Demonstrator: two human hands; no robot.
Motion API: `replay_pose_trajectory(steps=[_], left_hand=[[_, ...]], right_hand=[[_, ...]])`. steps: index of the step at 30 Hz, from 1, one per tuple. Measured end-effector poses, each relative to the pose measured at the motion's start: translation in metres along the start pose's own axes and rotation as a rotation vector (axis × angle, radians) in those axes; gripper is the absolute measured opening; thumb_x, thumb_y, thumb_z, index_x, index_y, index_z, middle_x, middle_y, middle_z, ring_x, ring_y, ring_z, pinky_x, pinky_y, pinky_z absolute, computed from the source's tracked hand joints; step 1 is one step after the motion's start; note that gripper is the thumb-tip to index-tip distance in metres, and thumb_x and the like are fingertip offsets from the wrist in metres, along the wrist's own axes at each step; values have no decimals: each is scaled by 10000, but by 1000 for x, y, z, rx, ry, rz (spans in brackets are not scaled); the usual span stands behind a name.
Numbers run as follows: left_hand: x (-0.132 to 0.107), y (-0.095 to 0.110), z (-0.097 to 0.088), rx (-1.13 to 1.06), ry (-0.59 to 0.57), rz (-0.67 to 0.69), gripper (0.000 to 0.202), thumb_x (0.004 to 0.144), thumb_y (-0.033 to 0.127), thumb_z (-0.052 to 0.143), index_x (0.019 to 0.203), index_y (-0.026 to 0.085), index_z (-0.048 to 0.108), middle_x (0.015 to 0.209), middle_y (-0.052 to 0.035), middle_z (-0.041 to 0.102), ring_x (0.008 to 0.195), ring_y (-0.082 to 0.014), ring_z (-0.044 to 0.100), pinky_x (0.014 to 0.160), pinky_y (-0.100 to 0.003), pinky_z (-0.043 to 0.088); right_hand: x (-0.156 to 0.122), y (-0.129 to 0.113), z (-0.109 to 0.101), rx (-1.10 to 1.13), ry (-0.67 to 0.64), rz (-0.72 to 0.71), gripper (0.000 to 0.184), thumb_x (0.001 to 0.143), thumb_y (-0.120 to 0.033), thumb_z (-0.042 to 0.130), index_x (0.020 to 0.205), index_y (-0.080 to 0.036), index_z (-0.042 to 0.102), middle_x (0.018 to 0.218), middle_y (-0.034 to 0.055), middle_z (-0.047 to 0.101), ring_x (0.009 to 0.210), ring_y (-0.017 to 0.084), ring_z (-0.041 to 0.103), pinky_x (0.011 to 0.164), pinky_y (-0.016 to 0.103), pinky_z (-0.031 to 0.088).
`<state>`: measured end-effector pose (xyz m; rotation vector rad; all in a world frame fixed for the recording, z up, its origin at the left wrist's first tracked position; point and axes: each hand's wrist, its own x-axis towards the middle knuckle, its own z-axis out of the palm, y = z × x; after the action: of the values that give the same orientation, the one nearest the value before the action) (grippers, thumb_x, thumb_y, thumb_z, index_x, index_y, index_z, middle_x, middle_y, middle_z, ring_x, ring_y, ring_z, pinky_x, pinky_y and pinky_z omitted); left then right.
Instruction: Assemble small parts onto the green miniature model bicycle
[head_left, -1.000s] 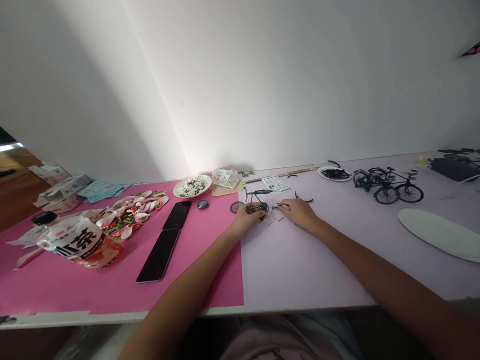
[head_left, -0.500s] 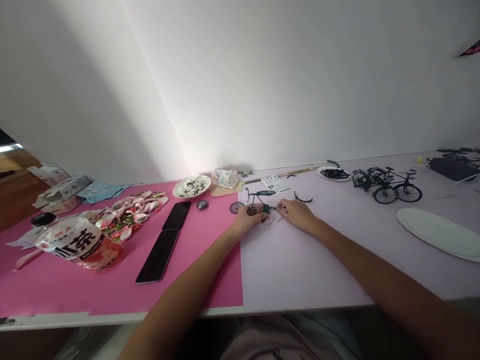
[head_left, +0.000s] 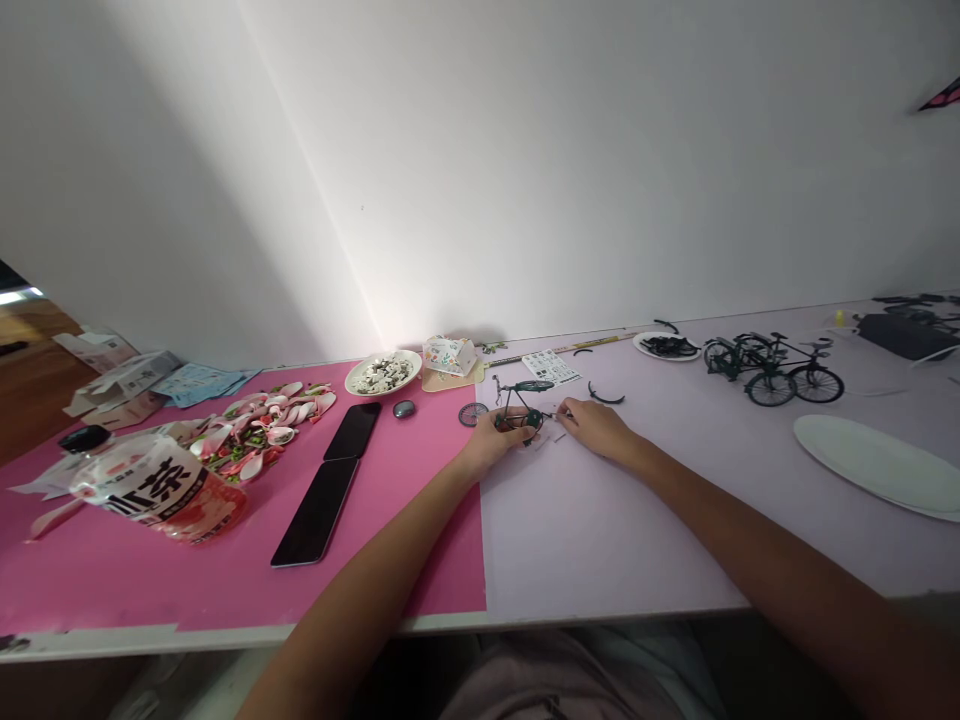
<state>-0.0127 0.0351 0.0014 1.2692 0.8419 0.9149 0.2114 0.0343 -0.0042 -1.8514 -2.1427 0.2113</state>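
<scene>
My left hand [head_left: 493, 441] is closed around the lower part of a dark green model bicycle frame [head_left: 517, 397], which it holds upright on the table. Handlebars rise on the frame's left side. A loose spoked wheel [head_left: 472, 413] lies just left of my fingers. My right hand [head_left: 589, 425] is at the frame's right end, its thumb and fingertips pinched together by a thin rod-like part; what is between them is too small to make out. A small thin piece [head_left: 559, 437] lies on the table below.
Finished-looking model bicycles [head_left: 780, 372] stand at right, near a white oval plate [head_left: 877, 465]. Curved black parts [head_left: 606, 396] and a plate of black parts [head_left: 667, 347] lie behind my hands. At left are a folding phone [head_left: 326, 495], a drink bottle [head_left: 161, 485] and pink pieces [head_left: 262, 420].
My right hand has shifted slightly right, a little away from the frame's end. My left hand and the bicycle frame stay in place.
</scene>
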Motion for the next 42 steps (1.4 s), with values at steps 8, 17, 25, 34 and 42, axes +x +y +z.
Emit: replay_pose_trajectory(steps=[8,17,25,34,42], left_hand=[[-1,0,0,-23,-6,0,511,652,263,922,1094,120,708,1009,-131,787,828,-197,745,723,-276,532],[-2,-2,2,-32,-19,-1,475,666,317,924,1047,118,723,979,-128,786,795,-194,739,757,-292,543],[2,-7,-1,-68,-109,35,511,663,351,925,1060,89,738,897,-106,766,784,-173,713,853,-337,561],[-1,-5,3,-175,-115,-28,515,654,343,941,1049,82,739,906,-94,754,810,-156,712,894,-331,576],[-1,-6,4,-181,-100,-21,523,654,339,942,1063,92,729,917,-93,751,812,-157,707,889,-339,570]], right_hand=[[0,-1,-1,56,18,16,193,1026,-317,487,1092,-197,622,1060,104,757,875,239,696,677,288,413],[-8,-13,-7,403,278,-56,240,1003,-420,449,1044,-218,570,891,60,722,721,206,640,643,297,440],[-26,-42,-7,581,94,-194,225,998,-456,462,1016,-249,549,888,27,728,744,202,690,666,300,494],[-30,-45,-13,515,36,-209,148,1006,-362,467,1017,-245,557,875,35,743,804,213,719,689,299,496],[-28,-40,-12,488,52,-220,151,989,-368,486,1023,-245,567,883,39,723,774,212,700,678,302,499]])
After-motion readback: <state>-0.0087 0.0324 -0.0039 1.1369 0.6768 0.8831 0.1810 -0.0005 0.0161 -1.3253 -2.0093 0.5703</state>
